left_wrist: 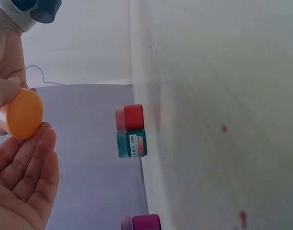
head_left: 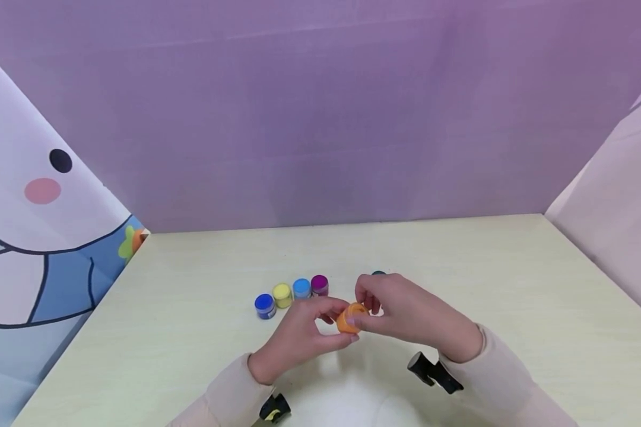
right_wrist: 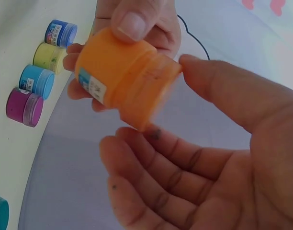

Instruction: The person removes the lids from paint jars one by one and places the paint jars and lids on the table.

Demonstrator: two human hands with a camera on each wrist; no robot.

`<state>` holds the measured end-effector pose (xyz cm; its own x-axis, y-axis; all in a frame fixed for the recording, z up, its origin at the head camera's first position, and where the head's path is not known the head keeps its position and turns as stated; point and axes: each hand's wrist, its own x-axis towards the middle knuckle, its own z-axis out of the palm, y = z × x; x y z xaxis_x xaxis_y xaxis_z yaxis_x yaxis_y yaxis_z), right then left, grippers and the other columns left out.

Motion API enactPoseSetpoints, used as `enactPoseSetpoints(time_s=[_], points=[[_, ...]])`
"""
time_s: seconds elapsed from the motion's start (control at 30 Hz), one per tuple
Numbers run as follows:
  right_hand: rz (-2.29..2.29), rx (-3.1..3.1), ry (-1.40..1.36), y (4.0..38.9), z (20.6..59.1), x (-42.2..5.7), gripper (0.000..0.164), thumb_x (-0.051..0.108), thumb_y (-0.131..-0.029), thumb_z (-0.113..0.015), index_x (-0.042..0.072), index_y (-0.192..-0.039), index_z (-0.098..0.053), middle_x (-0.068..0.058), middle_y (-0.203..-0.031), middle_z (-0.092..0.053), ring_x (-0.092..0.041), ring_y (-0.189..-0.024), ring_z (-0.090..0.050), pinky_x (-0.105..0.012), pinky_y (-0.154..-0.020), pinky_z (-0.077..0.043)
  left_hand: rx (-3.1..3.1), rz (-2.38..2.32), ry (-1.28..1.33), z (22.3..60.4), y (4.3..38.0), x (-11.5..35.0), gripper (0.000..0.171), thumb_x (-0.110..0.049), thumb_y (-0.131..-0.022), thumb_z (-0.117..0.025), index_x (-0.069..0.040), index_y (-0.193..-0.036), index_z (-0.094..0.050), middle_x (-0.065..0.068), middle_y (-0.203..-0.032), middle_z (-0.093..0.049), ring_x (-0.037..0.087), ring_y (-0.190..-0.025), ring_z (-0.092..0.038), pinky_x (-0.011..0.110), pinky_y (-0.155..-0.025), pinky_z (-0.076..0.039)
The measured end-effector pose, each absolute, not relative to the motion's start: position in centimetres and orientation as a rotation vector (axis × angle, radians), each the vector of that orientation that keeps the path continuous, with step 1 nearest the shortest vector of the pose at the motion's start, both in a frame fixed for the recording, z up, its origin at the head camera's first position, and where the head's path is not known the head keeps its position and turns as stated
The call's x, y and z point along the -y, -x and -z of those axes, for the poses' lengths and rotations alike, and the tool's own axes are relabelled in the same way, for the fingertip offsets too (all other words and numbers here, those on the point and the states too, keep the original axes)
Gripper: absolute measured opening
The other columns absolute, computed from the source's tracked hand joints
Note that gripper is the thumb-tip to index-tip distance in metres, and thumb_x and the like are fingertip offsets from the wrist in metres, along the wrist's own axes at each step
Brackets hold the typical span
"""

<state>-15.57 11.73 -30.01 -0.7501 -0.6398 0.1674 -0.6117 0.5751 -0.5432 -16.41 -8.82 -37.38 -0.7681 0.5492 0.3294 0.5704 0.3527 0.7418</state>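
An orange paint jar is held up over the table between both hands. My left hand grips its body, thumb on one side and fingers on the other. With thumb and fingertips, my right hand pinches the jar's translucent lid. The jar lies tilted in the right wrist view, its lid end toward the right palm. Beyond the left hand stand a dark blue jar, a yellow jar, a light blue jar and a purple jar.
A teal jar and a red jar stand side by side; the right hand mostly hides them in the head view. The pale table meets a purple backdrop. Small red stains mark the tabletop.
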Motion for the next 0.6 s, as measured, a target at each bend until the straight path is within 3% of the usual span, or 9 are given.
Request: enactPoseSetpoints(time_s=[0.37,0.6], points=[[0.842,-2.758,1.296,15.73,30.09,-11.85,0.016,0.01,-0.08,-0.071,0.015,-0.086,-0.057,0.012,-0.082,-0.057,-0.004,-0.079,-0.055,-0.021,-0.072,-0.049,2.535,1.429,1.077,37.51,16.34,8.86,0.03,-0.023,-0.078,-0.078,-0.014,-0.104,-0.068,-0.008,-0.097,-0.07,0.004,-0.082,-0.059,0.03,-0.073,-0.055],[0.837,-2.695,1.445,15.8,30.18,-12.0,0.026,0.002,-0.077,-0.072,0.014,-0.097,-0.06,0.01,-0.093,-0.058,-0.004,-0.084,-0.053,-0.019,-0.076,-0.049,2.547,1.431,1.058,37.52,16.38,8.89,0.033,-0.022,-0.078,-0.078,-0.013,-0.108,-0.068,-0.007,-0.099,-0.07,0.004,-0.082,-0.059,0.031,-0.073,-0.055]])
